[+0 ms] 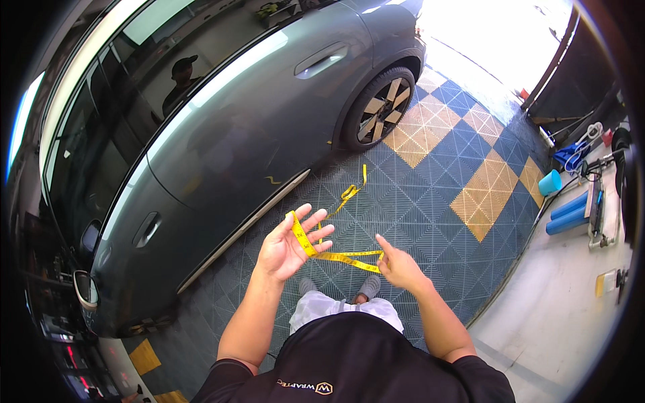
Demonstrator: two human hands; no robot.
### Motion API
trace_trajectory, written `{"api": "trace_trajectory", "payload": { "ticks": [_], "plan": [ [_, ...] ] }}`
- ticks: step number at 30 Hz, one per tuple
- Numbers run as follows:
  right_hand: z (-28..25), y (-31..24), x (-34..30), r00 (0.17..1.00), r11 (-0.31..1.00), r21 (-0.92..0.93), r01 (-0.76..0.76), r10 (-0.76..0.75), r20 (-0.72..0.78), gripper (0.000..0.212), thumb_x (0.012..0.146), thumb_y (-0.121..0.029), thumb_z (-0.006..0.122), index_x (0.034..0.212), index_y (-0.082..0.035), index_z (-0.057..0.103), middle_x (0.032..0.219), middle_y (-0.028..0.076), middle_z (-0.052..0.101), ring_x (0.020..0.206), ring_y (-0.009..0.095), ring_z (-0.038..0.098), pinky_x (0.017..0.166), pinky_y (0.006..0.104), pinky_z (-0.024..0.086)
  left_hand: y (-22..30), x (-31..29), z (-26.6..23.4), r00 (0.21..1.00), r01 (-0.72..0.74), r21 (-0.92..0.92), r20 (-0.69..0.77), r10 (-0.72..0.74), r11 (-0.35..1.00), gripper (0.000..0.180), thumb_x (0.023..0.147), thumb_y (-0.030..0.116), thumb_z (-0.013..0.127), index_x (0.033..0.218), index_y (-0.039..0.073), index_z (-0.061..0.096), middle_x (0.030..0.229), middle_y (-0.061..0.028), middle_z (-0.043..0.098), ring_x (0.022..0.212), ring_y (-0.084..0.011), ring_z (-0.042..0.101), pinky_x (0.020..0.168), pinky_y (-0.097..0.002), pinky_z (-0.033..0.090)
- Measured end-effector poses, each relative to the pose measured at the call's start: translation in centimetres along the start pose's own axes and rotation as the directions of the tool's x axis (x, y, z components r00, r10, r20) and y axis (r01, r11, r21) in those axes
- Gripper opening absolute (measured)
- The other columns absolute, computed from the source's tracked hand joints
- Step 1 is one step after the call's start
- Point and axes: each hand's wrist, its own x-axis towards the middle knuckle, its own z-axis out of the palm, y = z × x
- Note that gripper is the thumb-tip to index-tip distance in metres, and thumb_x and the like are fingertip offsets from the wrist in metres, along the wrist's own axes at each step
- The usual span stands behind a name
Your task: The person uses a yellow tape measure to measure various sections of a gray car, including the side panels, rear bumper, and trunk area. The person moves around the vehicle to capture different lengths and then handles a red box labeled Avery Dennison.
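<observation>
Tiled floor [416, 201] under yellow measuring tape [304, 236], beside car [255, 127]

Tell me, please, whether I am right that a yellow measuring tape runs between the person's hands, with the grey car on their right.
Not quite: the head view shows the grey car on the person's left, not right; the yellow measuring tape does run between the left hand and right hand.

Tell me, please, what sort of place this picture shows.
Probably a garage or vehicle workshop: a dark grey car stands on a patterned tile floor, near a wide, bright opening, with blue cylinders along the right-hand wall.
</observation>
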Motion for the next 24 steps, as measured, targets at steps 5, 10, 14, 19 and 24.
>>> {"api": "trace_trajectory", "payload": {
  "ticks": [5, 10, 14, 19, 24],
  "plan": [
    [5.1, 4.0, -2.4, 0.971, 0.939, -0.333, -0.088, 0.155, 0.182, 0.061, 0.086, -0.024, 0.056, 0.141, -0.005, 0.038, 0.110, 0.026, 0.063, 0.099, 0.039, 0.064, 0.086, 0.0479, 0.052, 2.4, -3.5, -2.6, 0.992, -0.099, -0.108, 0.065, 0.107, 0.989, 0.043, 0.104, 0.035, 0.034, 0.137, 0.011, 0.050, 0.143, -0.0212, 0.046, 0.125, -0.0473, 0.049, 0.101, -0.0615, 0.042],
    [10.4, 5.1, -1.2, 0.938, 0.845, -0.533, -0.054, 0.226, 0.263, 0.056, 0.087, -0.026, 0.056, 0.137, -0.004, 0.043, 0.115, 0.026, 0.061, 0.104, 0.039, 0.063, 0.088, 0.0470, 0.052, 6.3, -10.3, -6.4, 0.962, -0.216, -0.188, 0.125, 0.241, 0.958, 0.044, 0.104, 0.036, 0.033, 0.138, 0.012, 0.049, 0.144, -0.0209, 0.045, 0.127, -0.0477, 0.047, 0.102, -0.0618, 0.040],
    [15.0, -0.6, 3.1, 0.958, 0.831, -0.551, 0.082, 0.086, 0.274, 0.053, 0.087, -0.026, 0.055, 0.135, -0.006, 0.045, 0.114, 0.026, 0.061, 0.103, 0.039, 0.063, 0.088, 0.0467, 0.053, 9.7, -18.7, -10.9, 0.922, -0.348, -0.231, 0.093, 0.377, 0.909, 0.046, 0.105, 0.036, 0.029, 0.140, 0.013, 0.047, 0.145, -0.0208, 0.043, 0.129, -0.0477, 0.045, 0.103, -0.0621, 0.039],
    [22.3, -12.6, 6.9, 0.925, 0.816, -0.511, 0.269, -0.071, 0.374, 0.056, 0.088, -0.026, 0.057, 0.139, -0.006, 0.043, 0.113, 0.026, 0.058, 0.103, 0.041, 0.061, 0.091, 0.0469, 0.050, 12.2, -27.9, -16.1, 0.842, -0.502, -0.274, 0.064, 0.536, 0.820, 0.045, 0.105, 0.036, 0.028, 0.140, 0.013, 0.046, 0.146, -0.0205, 0.043, 0.129, -0.0468, 0.045, 0.103, -0.0618, 0.039],
    [29.1, -18.6, 8.5, 0.891, 0.803, -0.483, 0.350, -0.126, 0.436, 0.057, 0.089, -0.027, 0.059, 0.140, -0.005, 0.043, 0.117, 0.025, 0.057, 0.106, 0.041, 0.060, 0.093, 0.0461, 0.049, 14.5, -35.3, -20.8, 0.784, -0.595, -0.306, -0.018, 0.620, 0.743, 0.044, 0.105, 0.036, 0.032, 0.138, 0.013, 0.048, 0.144, -0.0196, 0.045, 0.127, -0.0450, 0.048, 0.103, -0.0601, 0.041]
  ]
}}
